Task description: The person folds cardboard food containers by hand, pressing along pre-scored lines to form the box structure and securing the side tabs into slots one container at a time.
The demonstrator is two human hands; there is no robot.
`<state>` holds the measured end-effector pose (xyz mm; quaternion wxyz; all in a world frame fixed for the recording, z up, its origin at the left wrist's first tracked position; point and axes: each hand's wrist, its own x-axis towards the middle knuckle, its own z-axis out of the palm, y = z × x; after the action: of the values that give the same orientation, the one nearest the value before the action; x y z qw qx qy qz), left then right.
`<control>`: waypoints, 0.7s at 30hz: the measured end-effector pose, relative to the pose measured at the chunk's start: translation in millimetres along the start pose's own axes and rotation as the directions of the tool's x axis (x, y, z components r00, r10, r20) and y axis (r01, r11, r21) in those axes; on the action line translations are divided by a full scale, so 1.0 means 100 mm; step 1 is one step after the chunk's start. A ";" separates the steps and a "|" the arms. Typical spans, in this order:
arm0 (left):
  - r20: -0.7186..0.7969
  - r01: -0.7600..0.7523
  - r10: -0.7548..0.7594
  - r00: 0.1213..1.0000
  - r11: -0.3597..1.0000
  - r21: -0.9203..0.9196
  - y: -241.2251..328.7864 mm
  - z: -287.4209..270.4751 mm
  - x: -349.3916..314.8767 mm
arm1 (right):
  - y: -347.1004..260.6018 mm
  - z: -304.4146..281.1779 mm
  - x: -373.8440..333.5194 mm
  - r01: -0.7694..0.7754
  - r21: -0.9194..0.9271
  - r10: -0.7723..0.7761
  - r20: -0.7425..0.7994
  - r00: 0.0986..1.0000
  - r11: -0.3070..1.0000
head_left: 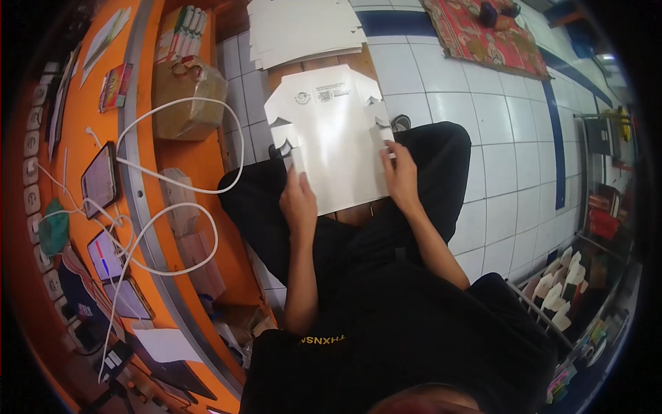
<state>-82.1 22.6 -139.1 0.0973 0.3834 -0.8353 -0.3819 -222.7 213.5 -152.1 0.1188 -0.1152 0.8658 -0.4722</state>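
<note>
The right hand (401, 172) pinches the white cardboard sheet's (338, 155) right edge; the left hand (298, 205) touches its left — grip unclear. Uneven pressure could crease the side flaps.

The flat blank (338, 152) looks like smooth paperboard with a soft sheen, the tabletop (360, 62) under it is plain wood, the floor tiles (500, 114) are seriously glossy, and the trousers (443, 162) are matt cloth.
</note>
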 end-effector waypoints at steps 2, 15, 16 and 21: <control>0.057 -0.301 0.308 0.950 0.845 0.443 0.05 0.16 -0.08 | -0.22 0.04 -0.11 0.050 -0.137 -0.032 0.133 0.991 0.989; 0.111 -0.217 0.212 0.971 0.976 0.030 0.58 0.72 0.15 | 0.16 0.01 -0.22 0.320 -0.353 -0.249 0.232 0.940 0.879; 0.197 -0.111 0.128 0.972 0.989 -0.094 0.45 0.88 0.24 | 0.17 -0.02 -0.21 0.345 -0.311 -0.284 0.225 0.932 0.886; 0.553 0.581 -0.227 0.801 0.516 -0.629 0.41 0.93 0.40 | -0.02 -0.18 -0.35 0.101 -0.119 -0.129 -0.255 0.958 0.988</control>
<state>-175.4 63.9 -179.2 -0.0158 0.4035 -0.4709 -0.7843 -194.7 237.4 -137.4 -0.0303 -0.1081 0.8893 -0.4434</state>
